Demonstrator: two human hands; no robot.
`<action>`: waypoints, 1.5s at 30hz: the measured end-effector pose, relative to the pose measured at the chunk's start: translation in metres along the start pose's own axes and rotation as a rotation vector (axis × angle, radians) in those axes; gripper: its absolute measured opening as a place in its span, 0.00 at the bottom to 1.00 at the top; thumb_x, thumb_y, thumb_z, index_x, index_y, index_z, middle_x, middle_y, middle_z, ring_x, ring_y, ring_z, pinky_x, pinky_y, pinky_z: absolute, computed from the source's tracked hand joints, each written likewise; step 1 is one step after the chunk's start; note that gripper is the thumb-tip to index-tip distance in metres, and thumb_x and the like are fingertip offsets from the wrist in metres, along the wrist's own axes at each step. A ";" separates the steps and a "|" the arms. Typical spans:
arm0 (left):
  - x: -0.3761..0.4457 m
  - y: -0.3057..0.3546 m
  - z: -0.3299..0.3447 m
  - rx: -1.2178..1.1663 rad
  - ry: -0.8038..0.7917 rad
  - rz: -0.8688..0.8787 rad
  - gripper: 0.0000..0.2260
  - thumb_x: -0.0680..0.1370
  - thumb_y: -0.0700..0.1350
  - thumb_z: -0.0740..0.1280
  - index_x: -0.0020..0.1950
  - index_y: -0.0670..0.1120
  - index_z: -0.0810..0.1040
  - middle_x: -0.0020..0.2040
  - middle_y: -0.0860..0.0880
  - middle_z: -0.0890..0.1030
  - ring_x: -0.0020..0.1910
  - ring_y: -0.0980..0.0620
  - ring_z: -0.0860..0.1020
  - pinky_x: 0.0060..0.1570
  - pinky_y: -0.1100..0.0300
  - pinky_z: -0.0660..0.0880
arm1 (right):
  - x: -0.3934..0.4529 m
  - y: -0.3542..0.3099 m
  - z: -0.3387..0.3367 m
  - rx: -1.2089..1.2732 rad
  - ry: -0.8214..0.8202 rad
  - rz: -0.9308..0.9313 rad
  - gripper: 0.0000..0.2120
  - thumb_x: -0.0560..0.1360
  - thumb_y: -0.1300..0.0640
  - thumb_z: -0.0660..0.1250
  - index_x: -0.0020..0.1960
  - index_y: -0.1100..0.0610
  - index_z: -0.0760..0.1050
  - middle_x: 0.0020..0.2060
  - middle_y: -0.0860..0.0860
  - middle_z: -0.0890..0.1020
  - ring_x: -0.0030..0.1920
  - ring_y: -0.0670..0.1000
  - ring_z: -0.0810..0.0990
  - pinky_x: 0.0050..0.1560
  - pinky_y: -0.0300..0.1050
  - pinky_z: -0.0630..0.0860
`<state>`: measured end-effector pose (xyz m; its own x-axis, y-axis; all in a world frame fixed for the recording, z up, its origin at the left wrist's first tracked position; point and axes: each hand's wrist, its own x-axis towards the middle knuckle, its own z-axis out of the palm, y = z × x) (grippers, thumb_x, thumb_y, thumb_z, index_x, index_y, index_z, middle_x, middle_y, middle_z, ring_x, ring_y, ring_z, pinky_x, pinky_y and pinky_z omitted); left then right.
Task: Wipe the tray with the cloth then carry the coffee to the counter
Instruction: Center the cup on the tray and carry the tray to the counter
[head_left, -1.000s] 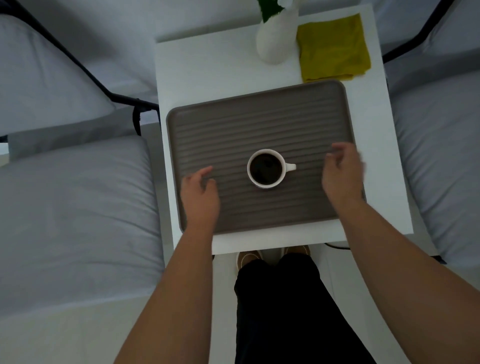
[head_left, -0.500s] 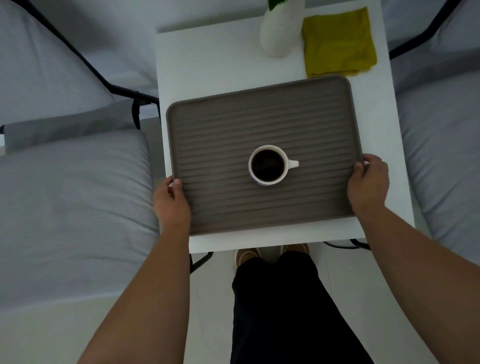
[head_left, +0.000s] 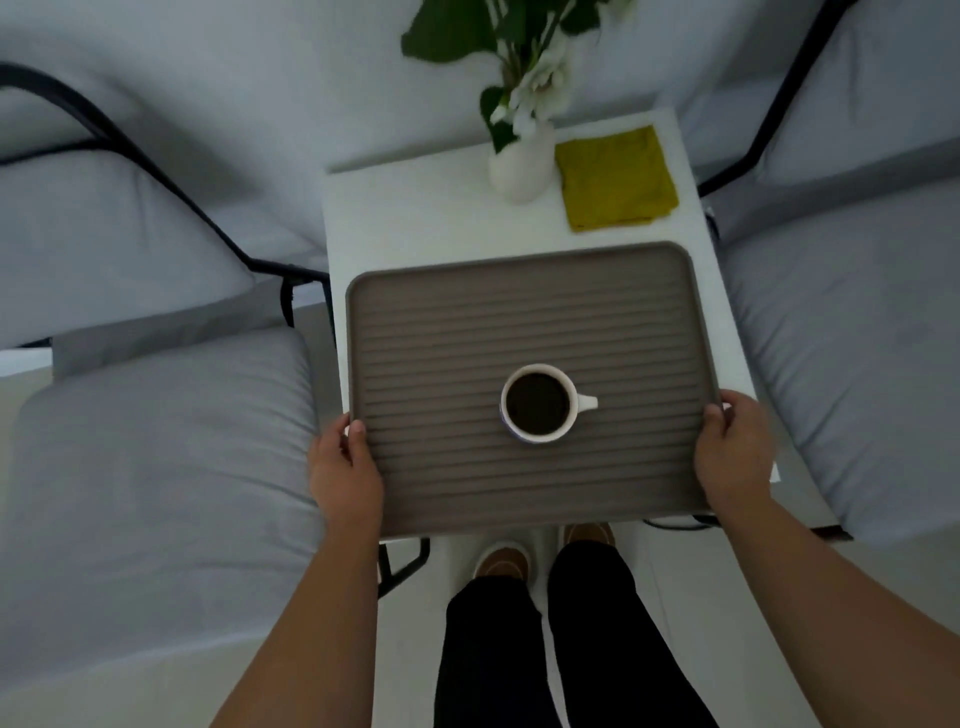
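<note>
A ribbed grey-brown tray (head_left: 452, 322) is held above the white side table (head_left: 410, 218), its near edge past the table's front edge. A white cup of black coffee (head_left: 540, 404) stands near the tray's middle, handle pointing right. My left hand (head_left: 345, 467) grips the tray's left edge, thumb on top. My right hand (head_left: 735, 454) grips the right edge. The folded yellow-green cloth (head_left: 615, 179) lies on the table's far right corner, beyond the tray.
A white vase with green leaves and white flowers (head_left: 519, 161) stands left of the cloth. Grey cushioned chairs with black frames flank the table, one on the left (head_left: 156, 457), one on the right (head_left: 852, 353). My legs and shoes (head_left: 501, 564) are below the tray.
Both hands went from above the tray to its side edges and closed on them. The tray has since lifted and come toward me, past the table's front edge.
</note>
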<state>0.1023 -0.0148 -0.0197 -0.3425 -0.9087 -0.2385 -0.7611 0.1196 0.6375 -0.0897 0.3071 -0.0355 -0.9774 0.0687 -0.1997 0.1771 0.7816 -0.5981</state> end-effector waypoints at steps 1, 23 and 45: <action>-0.006 0.008 -0.008 -0.001 -0.012 0.017 0.17 0.82 0.48 0.59 0.67 0.39 0.74 0.61 0.40 0.77 0.61 0.43 0.75 0.59 0.59 0.66 | -0.005 -0.001 -0.010 0.012 0.012 0.008 0.12 0.79 0.59 0.58 0.59 0.63 0.73 0.52 0.63 0.77 0.53 0.62 0.75 0.54 0.48 0.69; -0.131 0.219 -0.112 0.135 -0.521 0.767 0.16 0.82 0.44 0.55 0.66 0.47 0.77 0.53 0.42 0.76 0.54 0.43 0.74 0.59 0.46 0.70 | -0.250 0.020 -0.259 0.259 0.540 0.522 0.10 0.78 0.61 0.61 0.56 0.63 0.75 0.50 0.62 0.80 0.51 0.62 0.77 0.50 0.51 0.71; -0.591 0.179 -0.101 0.222 -1.380 1.353 0.17 0.82 0.45 0.61 0.69 0.41 0.75 0.66 0.40 0.77 0.65 0.39 0.74 0.64 0.48 0.68 | -0.744 0.156 -0.368 0.421 1.262 1.223 0.09 0.78 0.58 0.63 0.57 0.56 0.76 0.40 0.51 0.79 0.42 0.54 0.76 0.44 0.44 0.66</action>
<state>0.2239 0.5033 0.3098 -0.7123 0.6882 -0.1379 0.3279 0.5000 0.8015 0.6228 0.6061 0.3053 0.2598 0.9600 -0.1042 0.6056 -0.2461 -0.7568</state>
